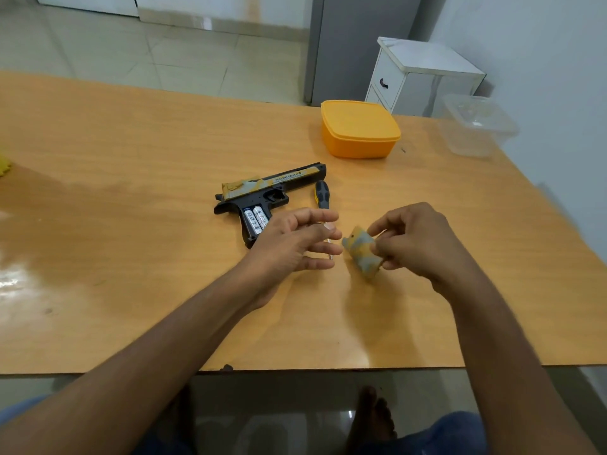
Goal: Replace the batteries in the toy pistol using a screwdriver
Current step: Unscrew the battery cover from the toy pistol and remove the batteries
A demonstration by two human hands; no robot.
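Wooden table [131, 192] is bearing everything. Yellow lidded box [359, 128] is sitting far side, w/ clear tub [478, 126] well right of it. Toy pistol [262, 195] is lying mid-table, grip open, two batteries [255, 221] showing. Left hand [295, 244] is hovering w/ fingers spread, over screwdriver [322, 193]. Right hand [417, 241] is pinching battery cover [361, 254].

Open room: bare desk [131, 152] left and near edge.
Obstacles: toy pistol [262, 192], screwdriver [322, 195] mid-desk; yellow box [359, 133], seemingly clear tub [476, 126] far right.
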